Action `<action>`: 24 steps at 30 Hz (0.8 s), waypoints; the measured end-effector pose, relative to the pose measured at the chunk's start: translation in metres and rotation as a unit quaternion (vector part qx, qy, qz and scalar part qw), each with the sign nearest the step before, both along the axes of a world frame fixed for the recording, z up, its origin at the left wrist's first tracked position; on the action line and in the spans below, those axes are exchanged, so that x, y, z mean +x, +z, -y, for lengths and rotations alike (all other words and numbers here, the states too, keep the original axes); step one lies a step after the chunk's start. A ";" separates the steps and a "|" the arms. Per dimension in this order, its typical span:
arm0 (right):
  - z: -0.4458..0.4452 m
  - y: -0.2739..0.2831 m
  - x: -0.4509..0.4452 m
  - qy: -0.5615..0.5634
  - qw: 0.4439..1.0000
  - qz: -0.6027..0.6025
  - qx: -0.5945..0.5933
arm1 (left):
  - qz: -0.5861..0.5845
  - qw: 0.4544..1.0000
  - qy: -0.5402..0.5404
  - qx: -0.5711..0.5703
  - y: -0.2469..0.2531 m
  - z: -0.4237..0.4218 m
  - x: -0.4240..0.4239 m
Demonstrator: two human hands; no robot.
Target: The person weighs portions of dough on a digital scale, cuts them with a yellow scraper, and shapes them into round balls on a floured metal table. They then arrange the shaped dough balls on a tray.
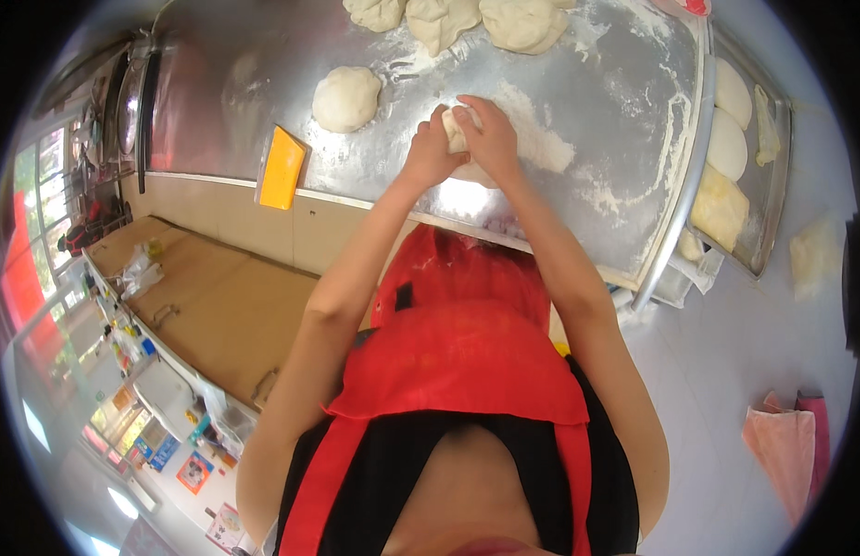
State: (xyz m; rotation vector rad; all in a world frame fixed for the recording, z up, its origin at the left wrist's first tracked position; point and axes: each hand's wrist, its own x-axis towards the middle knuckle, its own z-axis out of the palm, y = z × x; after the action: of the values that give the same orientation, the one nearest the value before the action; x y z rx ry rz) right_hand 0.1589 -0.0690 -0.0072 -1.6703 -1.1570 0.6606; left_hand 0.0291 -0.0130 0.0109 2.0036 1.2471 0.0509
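On the floured metal worktop (263, 83), my left hand (433, 149) and my right hand (489, 135) close in from both sides on a piece of pale dough (455, 130). Its lower part shows beneath my wrists, resting on the metal. Fingers of both hands bend over its top and hide much of it. A smooth round dough ball (346, 99) lies to the left of my hands. Beyond them, several rough dough lumps (444, 21) sit at the top of the view. Loose flour (541, 139) is spread just right of my right hand.
An orange dough scraper (284, 169) overhangs the worktop's front edge at the left. At the right end, a metal tray (773, 201) holds pale dough pieces and a yellowish one (719, 208). Pink cloths (780, 438) hang at the far right. A brown cabinet (207, 299) stands lower left.
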 end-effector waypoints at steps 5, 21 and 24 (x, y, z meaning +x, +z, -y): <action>0.047 0.026 0.009 0.019 0.997 0.021 -0.077 | 0.089 0.987 -0.131 -0.005 0.023 0.027 -0.029; 0.049 0.008 0.014 -0.023 0.998 0.065 -0.011 | 0.163 0.986 -0.005 -0.035 -0.038 0.050 0.006; 0.067 0.010 0.037 -0.003 0.996 -0.063 -0.058 | 0.178 0.967 -0.017 -0.181 0.016 0.047 0.013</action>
State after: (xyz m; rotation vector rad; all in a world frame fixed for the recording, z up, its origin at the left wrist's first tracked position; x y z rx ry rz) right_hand 0.1955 -0.1359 0.0029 -1.7017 -1.0396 0.8302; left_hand 0.0421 -0.0605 0.0266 1.6113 0.9162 0.1493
